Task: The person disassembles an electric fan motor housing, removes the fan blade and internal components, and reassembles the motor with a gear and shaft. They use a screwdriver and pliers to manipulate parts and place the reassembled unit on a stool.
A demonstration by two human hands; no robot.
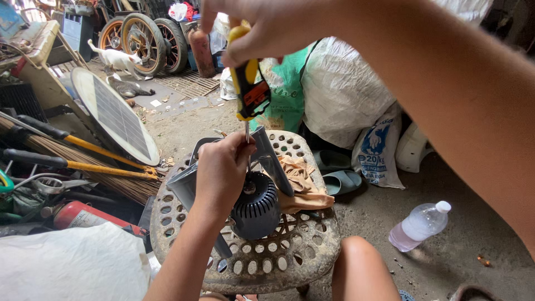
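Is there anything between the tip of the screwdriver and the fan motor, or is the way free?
Partly blocked from view. The left hand wraps around the shaft of the screwdriver, held by the right hand, just above the dark fan motor. Its fingers hide the tip, so contact cannot be confirmed; nothing else visible intervenes.

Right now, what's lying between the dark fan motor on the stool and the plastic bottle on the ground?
In the head view, a crumpled tan cloth lies beside the fan motor on the stool; beyond its edge, bare dirt ground reaches the plastic bottle.
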